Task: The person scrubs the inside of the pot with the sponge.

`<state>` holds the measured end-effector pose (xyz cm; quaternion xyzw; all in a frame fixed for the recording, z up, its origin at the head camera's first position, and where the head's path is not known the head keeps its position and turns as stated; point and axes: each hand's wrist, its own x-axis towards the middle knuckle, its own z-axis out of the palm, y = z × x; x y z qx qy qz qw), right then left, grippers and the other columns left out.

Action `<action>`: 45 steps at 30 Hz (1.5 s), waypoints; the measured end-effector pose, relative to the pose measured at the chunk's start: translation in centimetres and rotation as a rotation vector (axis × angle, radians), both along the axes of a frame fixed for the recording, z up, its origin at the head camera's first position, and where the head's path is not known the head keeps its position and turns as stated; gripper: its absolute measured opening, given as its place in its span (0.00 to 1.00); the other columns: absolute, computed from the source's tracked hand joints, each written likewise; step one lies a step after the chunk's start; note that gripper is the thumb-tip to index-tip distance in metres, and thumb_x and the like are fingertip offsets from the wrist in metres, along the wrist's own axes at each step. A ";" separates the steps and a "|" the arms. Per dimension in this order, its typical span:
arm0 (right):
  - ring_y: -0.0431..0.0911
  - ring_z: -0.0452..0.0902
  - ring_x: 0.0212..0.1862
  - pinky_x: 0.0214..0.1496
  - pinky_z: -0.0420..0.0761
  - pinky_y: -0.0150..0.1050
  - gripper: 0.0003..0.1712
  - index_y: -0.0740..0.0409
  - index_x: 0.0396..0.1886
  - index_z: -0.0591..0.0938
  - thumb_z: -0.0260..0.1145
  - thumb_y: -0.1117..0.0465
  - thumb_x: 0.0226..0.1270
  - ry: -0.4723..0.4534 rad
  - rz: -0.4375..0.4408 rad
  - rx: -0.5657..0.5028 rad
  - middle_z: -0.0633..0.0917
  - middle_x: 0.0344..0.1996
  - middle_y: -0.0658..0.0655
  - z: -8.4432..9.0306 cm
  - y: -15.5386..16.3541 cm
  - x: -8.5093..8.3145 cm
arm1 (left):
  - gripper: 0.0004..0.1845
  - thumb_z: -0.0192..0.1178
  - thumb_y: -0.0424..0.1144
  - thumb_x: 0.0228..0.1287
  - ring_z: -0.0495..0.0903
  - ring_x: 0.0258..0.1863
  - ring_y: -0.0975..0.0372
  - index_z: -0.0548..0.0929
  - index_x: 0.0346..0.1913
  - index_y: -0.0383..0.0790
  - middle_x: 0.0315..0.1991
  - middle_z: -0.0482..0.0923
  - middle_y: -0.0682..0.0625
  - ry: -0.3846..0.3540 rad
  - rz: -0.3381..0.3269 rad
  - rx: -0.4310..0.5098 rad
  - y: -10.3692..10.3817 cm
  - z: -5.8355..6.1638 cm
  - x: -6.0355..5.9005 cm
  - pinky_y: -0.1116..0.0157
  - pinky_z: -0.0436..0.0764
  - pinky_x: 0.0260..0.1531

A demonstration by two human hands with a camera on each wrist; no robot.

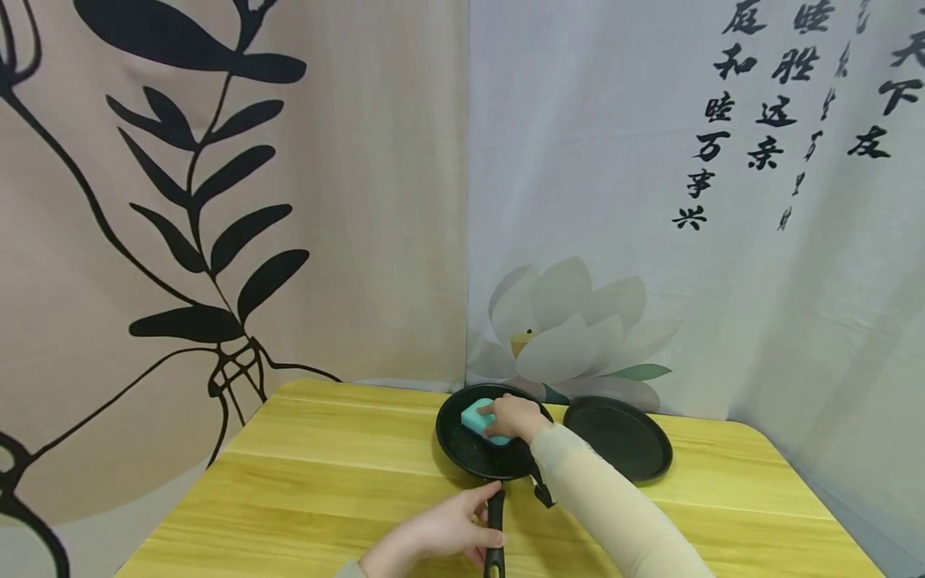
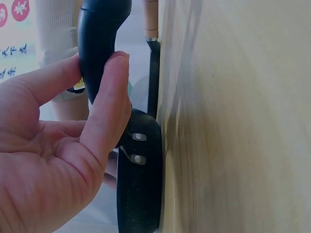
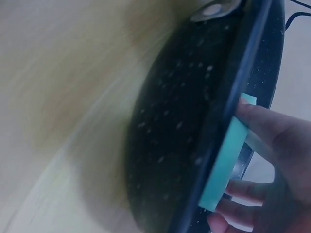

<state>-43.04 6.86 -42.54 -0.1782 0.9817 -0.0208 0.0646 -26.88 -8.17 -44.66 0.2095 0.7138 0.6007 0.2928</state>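
A black speckled frying pan point(image 1: 450, 429) sits near the back edge of the wooden table, its handle pointing toward me. My left hand point(image 1: 451, 526) holds that handle point(image 2: 99, 43) between thumb and fingers, close to where it joins the pan. Inside the pan lies a teal sponge point(image 1: 473, 417). My right hand point(image 1: 516, 417) grips the sponge point(image 3: 226, 162) from above, thumb on one side and fingers on the other, against the pan's inner surface. The far rim of the pan partly hides those fingertips in the right wrist view.
To the right lies a flat round black griddle pan point(image 1: 621, 437), partly behind my right sleeve point(image 1: 614, 498). A light-brown handle point(image 2: 151, 19) shows beyond the frying pan in the left wrist view. A printed curtain point(image 1: 376, 201) hangs right behind the table point(image 1: 311, 466).
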 end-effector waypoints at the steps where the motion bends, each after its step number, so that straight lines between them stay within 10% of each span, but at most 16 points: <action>1: 0.51 0.70 0.61 0.47 0.79 0.50 0.30 0.33 0.64 0.77 0.71 0.44 0.60 0.002 -0.004 -0.004 0.75 0.63 0.55 0.0 0.1 0.0 | 0.39 0.61 0.30 0.66 0.82 0.25 0.59 0.52 0.74 0.26 0.36 0.74 0.41 0.003 0.003 -0.003 0.0 0.0 0.0 0.58 0.86 0.30; 45: 0.49 0.77 0.52 0.49 0.79 0.49 0.32 0.39 0.60 0.81 0.76 0.44 0.52 -0.065 -0.003 -0.005 0.78 0.60 0.53 0.5 3.4 -0.4 | 0.39 0.61 0.29 0.66 0.81 0.23 0.62 0.53 0.73 0.26 0.34 0.74 0.43 0.033 0.018 -0.003 -0.1 -0.2 -0.1 0.59 0.85 0.27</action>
